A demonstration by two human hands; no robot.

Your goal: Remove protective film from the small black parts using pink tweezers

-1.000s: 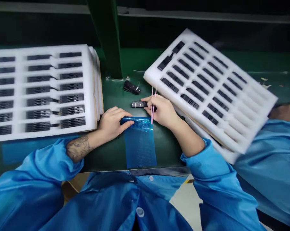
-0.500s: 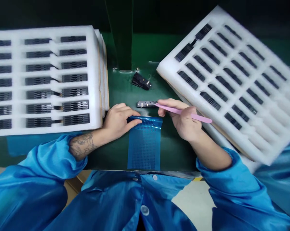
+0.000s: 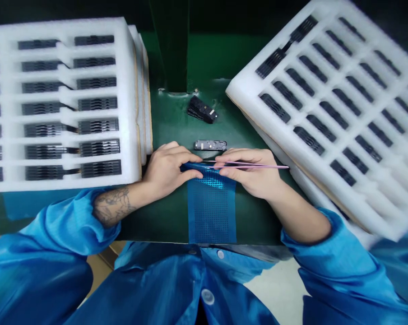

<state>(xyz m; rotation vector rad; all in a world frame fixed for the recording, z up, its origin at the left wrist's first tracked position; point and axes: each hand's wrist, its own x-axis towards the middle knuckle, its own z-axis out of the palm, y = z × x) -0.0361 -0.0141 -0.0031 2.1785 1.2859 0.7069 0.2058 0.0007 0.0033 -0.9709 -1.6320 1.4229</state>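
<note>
My left hand [image 3: 172,169] pinches the far left corner of a blue perforated film sheet [image 3: 212,212], whose far edge is curled up. Between the fingers and thumb of my right hand [image 3: 251,170] are pink tweezers [image 3: 258,166]. Their tips point left, at the raised far edge of the film, close to my left fingertips. Whether the tips grip anything is too small to tell. Just beyond the film lies a thin black electronic part [image 3: 210,145] with small light patches, touched by neither hand. A small stack of similar black parts [image 3: 202,109] sits farther back.
To the left stands a stack of white foam trays [image 3: 129,104] with rows of black parts in slots. Another white foam tray [image 3: 383,221], set at an angle on the right, holds more. A green post [image 3: 172,54] rises from the green table [image 3: 156,221] at the back.
My right hand and the tweezers have moved from the black part toward me, to the film's far edge. That edge is now lifted and curled more. The view has shifted slightly.
</note>
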